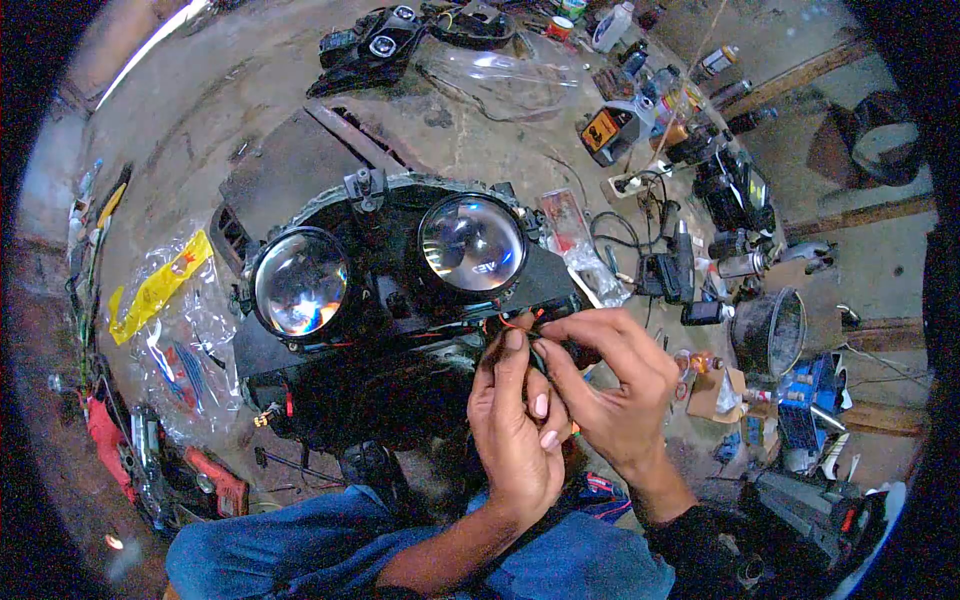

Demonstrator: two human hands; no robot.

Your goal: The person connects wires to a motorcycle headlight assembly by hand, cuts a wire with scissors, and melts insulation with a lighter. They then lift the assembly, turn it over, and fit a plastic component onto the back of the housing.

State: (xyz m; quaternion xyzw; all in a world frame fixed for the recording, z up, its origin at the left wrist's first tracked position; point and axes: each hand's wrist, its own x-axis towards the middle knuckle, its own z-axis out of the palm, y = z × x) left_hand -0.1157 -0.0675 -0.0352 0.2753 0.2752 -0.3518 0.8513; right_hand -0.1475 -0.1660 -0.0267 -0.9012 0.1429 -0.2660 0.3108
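In front of me lies a black headlight housing [385, 270] with two round projector lenses, the left lens [301, 283] and the right lens [472, 242]. At its lower right edge, thin orange-red wires [518, 323] come out. My left hand [515, 430] is closed, thumb and fingers pinching these wires. My right hand [620, 380] is pinched close beside it on the same wires, fingertips almost touching the left thumb. The wire ends between the fingers are partly hidden.
A clear plastic bag [205, 370] and a yellow strip [160, 290] lie at left. A red tool [215, 480] sits at lower left. At right are a heat gun [683, 255], a black pot [770, 330], an oil bottle [615, 130] and cables. Another headlight assembly [375, 45] lies at the back.
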